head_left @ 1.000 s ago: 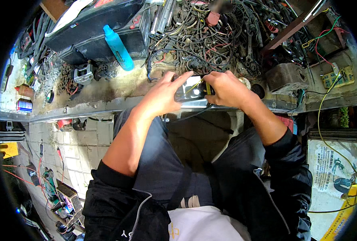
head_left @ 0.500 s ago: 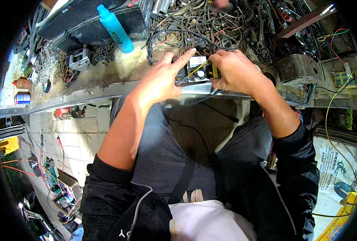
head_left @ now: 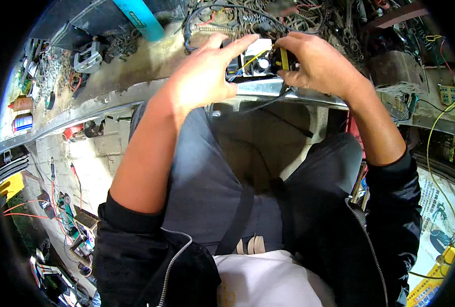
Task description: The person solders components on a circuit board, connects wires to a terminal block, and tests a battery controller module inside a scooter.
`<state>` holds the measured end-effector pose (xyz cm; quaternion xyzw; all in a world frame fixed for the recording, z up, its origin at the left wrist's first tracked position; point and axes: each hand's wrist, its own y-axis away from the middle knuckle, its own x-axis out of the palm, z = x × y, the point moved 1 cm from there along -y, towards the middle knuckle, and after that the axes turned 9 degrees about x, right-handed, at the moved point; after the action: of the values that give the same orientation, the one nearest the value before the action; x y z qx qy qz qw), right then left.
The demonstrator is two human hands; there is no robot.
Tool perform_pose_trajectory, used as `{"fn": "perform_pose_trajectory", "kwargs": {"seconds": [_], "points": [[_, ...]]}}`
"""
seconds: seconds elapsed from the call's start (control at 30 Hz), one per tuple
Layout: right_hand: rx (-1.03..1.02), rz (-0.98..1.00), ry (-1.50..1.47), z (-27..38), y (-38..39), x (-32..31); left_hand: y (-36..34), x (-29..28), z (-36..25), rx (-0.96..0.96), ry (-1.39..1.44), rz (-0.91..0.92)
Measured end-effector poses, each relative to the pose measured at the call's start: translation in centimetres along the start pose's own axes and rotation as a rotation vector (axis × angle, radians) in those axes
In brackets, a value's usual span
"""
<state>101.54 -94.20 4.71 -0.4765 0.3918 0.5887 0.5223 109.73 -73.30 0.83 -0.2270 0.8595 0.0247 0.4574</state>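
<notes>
A small black-and-silver electrical unit point(head_left: 256, 61) with a white block, a round silver part and thin yellow and blue wires lies at the bench edge. My left hand point(head_left: 205, 69) grips its left side, thumb low and fingers over the top. My right hand point(head_left: 317, 64) is closed round its right end, beside a yellow strip point(head_left: 283, 58), with the fingertips partly hidden. A metal plate point(head_left: 260, 88) is just below the unit, with a black cable hanging down.
A blue bottle point(head_left: 138, 18), a metal clamp-like part point(head_left: 88, 60), tangled cables point(head_left: 250, 15), a rusty metal block point(head_left: 395, 69) and a socket strip point(head_left: 450, 94) are on the bench point(head_left: 135, 66). A yellow-green cord point(head_left: 429, 161) hangs right. Tools and red wires lie on the floor, lower left.
The bench, unit and both hands appear higher in the picture as the view has shifted. Both hands stay on the unit, whose white block and wires show more clearly than a second ago.
</notes>
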Motion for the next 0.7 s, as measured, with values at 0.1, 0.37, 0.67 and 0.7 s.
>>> {"fn": "perform_pose_trajectory", "kwargs": {"seconds": [0.1,0.37,0.67,0.7], "points": [[0.019,-0.009,0.056,0.1,0.1,0.4,0.0,0.1,0.1,-0.031,-0.006,0.029],[0.034,0.025,0.137,1.0,0.3,-0.2,0.2,0.3,0.4,-0.011,0.012,0.014],[-0.021,0.06,0.147,0.3,-0.3,-0.6,0.1,0.3,0.1,-0.066,-0.003,0.007],[-0.036,0.064,0.136,0.3,-0.3,-0.6,0.1,0.5,0.2,-0.041,-0.037,-0.005]]}}
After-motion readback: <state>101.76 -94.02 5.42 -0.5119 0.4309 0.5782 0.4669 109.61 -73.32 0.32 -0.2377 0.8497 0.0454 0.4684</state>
